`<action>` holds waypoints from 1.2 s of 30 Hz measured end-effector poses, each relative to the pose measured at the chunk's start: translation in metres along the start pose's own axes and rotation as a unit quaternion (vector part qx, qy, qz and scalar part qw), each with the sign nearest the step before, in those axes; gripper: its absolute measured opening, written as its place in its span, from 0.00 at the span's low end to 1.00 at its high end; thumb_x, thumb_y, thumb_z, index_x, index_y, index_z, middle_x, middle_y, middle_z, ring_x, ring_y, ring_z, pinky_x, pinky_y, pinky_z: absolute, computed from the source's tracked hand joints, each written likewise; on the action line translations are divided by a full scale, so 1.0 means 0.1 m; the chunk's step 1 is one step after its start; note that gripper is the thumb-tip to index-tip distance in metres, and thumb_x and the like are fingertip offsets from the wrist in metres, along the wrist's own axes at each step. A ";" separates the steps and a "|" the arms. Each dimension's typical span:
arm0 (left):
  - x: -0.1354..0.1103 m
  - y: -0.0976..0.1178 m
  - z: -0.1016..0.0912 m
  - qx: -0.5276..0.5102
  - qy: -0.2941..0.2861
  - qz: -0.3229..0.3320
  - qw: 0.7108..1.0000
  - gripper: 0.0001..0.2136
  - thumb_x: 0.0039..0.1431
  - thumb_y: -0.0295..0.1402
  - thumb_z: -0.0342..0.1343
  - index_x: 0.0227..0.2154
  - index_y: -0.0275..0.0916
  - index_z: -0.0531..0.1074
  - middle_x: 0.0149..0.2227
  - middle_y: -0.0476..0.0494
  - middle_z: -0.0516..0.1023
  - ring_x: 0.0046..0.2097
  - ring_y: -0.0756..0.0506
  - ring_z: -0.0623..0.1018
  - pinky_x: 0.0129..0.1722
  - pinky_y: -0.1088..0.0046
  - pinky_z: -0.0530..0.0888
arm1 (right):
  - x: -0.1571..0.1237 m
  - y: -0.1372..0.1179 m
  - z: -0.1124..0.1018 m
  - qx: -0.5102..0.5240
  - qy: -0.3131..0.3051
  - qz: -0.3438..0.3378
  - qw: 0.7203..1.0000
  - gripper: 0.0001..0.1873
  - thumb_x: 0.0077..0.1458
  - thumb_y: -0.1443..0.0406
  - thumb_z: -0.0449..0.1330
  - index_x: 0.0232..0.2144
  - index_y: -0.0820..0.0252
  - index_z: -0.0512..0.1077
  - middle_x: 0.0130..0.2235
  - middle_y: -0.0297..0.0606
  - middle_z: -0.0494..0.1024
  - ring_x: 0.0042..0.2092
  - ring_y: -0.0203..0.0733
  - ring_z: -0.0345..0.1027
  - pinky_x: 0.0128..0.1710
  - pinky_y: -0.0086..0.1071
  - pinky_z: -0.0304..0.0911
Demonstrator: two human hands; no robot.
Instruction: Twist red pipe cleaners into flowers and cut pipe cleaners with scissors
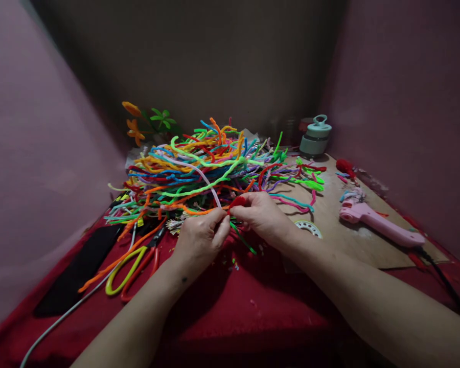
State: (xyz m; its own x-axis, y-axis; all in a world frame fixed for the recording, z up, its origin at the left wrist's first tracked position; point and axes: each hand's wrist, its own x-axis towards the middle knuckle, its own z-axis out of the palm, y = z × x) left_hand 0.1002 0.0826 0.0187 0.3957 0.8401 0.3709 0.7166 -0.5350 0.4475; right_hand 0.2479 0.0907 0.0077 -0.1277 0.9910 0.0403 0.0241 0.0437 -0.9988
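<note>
Both of my hands meet in front of a big heap of colourful pipe cleaners point(199, 174). In my right hand point(264, 217), a short bent piece of red pipe cleaner point(237, 202) is pinched between thumb and fingers. My left hand point(204, 236) has its thumb and forefinger pressed together at the near end of that red piece. A pale lilac pipe cleaner point(209, 185) runs from the heap down to my left fingertips; whether they hold it is hidden. Under my hands hang dark green strands point(245, 240).
Scissors point(128, 273) with yellow and red handles lie left, by a black flat object point(78, 271) and a white cable point(71, 309). At right, a pink corded tool point(383, 225) and a tape roll point(308, 228) rest on a brown board point(352, 250). A green-lidded jar point(315, 140) stands behind.
</note>
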 end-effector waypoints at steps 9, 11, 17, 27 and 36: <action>0.05 0.05 -0.15 -0.297 -0.134 -0.168 0.930 0.10 0.53 0.37 0.51 0.24 0.36 0.69 0.19 0.51 0.70 0.20 0.52 0.68 0.21 0.78 0.65 | -0.03 -0.05 0.00 0.102 -0.018 -0.022 0.994 0.03 0.42 0.67 0.56 0.23 0.63 0.68 0.19 0.28 0.65 0.21 0.29 0.54 0.20 0.25 0.51; 0.06 0.04 -0.16 -0.337 -0.138 -0.181 0.914 0.09 0.52 0.37 0.53 0.27 0.36 0.70 0.20 0.51 0.71 0.21 0.52 0.68 0.22 0.78 0.65 | -0.04 -0.06 -0.01 0.113 -0.026 -0.023 0.993 0.03 0.42 0.67 0.57 0.22 0.63 0.68 0.19 0.28 0.65 0.21 0.28 0.54 0.21 0.25 0.50; 0.07 0.01 -0.14 -0.357 -0.124 -0.185 0.907 0.09 0.51 0.36 0.55 0.22 0.35 0.68 0.19 0.52 0.68 0.19 0.55 0.65 0.20 0.79 0.61 | -0.05 -0.05 0.00 0.099 -0.028 -0.023 0.994 0.05 0.43 0.65 0.58 0.22 0.64 0.69 0.19 0.28 0.65 0.21 0.28 0.53 0.21 0.26 0.49; 0.06 0.07 -0.07 -0.369 -0.070 -0.231 0.898 0.09 0.49 0.33 0.56 0.19 0.35 0.66 0.15 0.53 0.68 0.17 0.54 0.65 0.18 0.79 0.61 | -0.04 -0.05 0.03 0.123 0.023 -0.060 0.990 0.08 0.44 0.63 0.60 0.24 0.64 0.74 0.25 0.34 0.74 0.28 0.33 0.64 0.31 0.29 0.59; 0.05 0.04 -0.06 -0.428 -0.103 -0.236 0.866 0.09 0.49 0.36 0.56 0.24 0.35 0.70 0.19 0.50 0.72 0.18 0.53 0.68 0.20 0.78 0.64 | 0.00 0.02 0.01 0.164 0.027 -0.069 0.984 0.10 0.44 0.60 0.61 0.24 0.63 0.74 0.24 0.34 0.74 0.26 0.33 0.64 0.28 0.27 0.60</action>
State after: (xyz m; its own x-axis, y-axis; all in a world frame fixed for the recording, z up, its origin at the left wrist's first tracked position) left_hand 0.1017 0.0845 0.0271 0.3318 0.9341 -0.1317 0.1727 0.0771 0.9819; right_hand 0.2473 0.0902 0.0061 -0.0547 0.9843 0.1680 -0.3128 0.1429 -0.9390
